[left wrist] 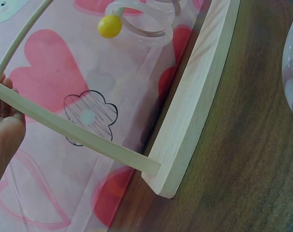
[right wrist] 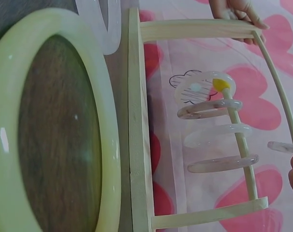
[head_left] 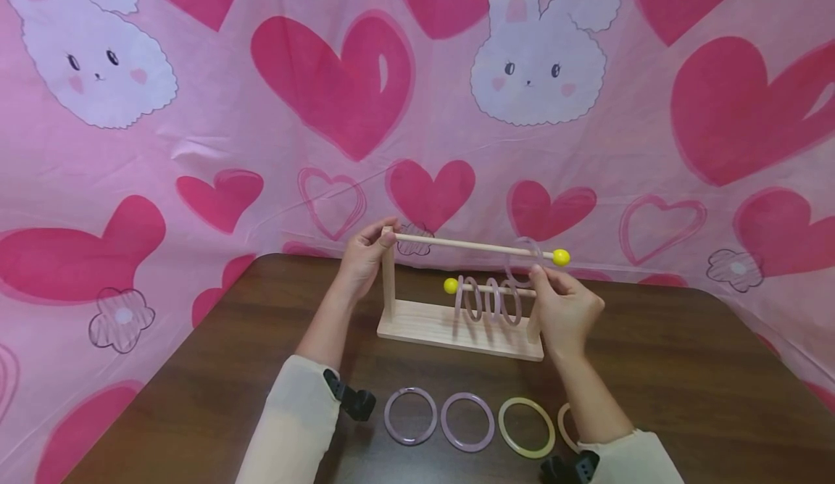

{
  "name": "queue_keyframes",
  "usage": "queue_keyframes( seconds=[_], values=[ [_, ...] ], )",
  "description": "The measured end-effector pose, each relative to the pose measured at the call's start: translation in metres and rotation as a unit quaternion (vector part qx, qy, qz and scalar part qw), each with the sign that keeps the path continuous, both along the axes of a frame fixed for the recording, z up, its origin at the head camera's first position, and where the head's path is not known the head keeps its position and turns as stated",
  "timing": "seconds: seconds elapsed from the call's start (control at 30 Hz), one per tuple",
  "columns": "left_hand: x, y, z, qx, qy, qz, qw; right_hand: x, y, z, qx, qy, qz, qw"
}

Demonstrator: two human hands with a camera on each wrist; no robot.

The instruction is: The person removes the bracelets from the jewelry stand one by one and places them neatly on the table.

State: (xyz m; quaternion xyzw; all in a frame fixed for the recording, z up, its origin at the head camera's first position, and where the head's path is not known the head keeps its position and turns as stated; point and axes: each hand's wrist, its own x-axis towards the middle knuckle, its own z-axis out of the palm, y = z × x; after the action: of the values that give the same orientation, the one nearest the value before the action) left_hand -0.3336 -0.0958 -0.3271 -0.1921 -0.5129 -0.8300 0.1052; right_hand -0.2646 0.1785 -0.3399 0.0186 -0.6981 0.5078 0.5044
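My left hand grips the top of the left post of a wooden stand, where the upper rod begins. Between the thumb and fingers of my right hand is a pale lilac ring, around the upper rod close to its yellow end ball. Below it, a shorter rod with a yellow ball at its left end carries several translucent lilac and brownish rings. The stand's flat base sits on the table. My right hand hides part of the right post.
In front of the stand, on the dark wooden table, lie two lilac rings and two yellowish rings in a row. The rightmost is partly covered by my right forearm. A pink cloth with hearts and rabbits hangs behind.
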Motion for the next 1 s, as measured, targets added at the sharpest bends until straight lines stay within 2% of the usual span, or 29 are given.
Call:
queue_keyframes(
  seconds=[0.3, 0.37, 0.4, 0.5, 0.6, 0.63, 0.77, 0.87, 1.0],
  values=[
    [-0.001, 0.000, 0.000, -0.002, -0.001, 0.002, 1.0000, 0.001, 0.005, 0.001, -0.011, 0.009, -0.002, 0.9999],
    [-0.001, -0.001, 0.000, -0.002, 0.001, 0.000, 1.0000, 0.001, 0.006, 0.002, -0.019, 0.018, 0.008, 0.9996],
    [-0.001, -0.001, 0.000, -0.001, 0.003, -0.001, 1.0000, -0.001, 0.008, -0.001, -0.037, 0.036, 0.035, 0.9981],
    [-0.001, -0.001, 0.000, 0.001, 0.005, -0.002, 1.0000, -0.001, 0.009, -0.001, -0.053, 0.044, 0.053, 0.9963],
    [-0.001, 0.000, 0.000, 0.001, 0.004, 0.000, 1.0000, -0.001, 0.011, -0.002, -0.059, 0.035, 0.057, 0.9960],
    [-0.001, 0.000, 0.000, 0.000, 0.003, 0.001, 1.0000, 0.002, 0.009, 0.001, -0.046, 0.016, 0.035, 0.9982],
    [-0.001, 0.000, 0.000, -0.008, -0.001, 0.004, 1.0000, 0.004, 0.010, 0.003, -0.046, -0.005, 0.028, 0.9985],
    [0.000, 0.000, 0.000, -0.013, -0.005, 0.008, 0.9999, 0.010, 0.006, 0.009, -0.042, -0.005, 0.025, 0.9988],
    [0.000, 0.000, 0.000, -0.015, -0.008, 0.012, 0.9998, 0.011, 0.007, 0.011, -0.049, 0.001, 0.034, 0.9982]
  ],
)
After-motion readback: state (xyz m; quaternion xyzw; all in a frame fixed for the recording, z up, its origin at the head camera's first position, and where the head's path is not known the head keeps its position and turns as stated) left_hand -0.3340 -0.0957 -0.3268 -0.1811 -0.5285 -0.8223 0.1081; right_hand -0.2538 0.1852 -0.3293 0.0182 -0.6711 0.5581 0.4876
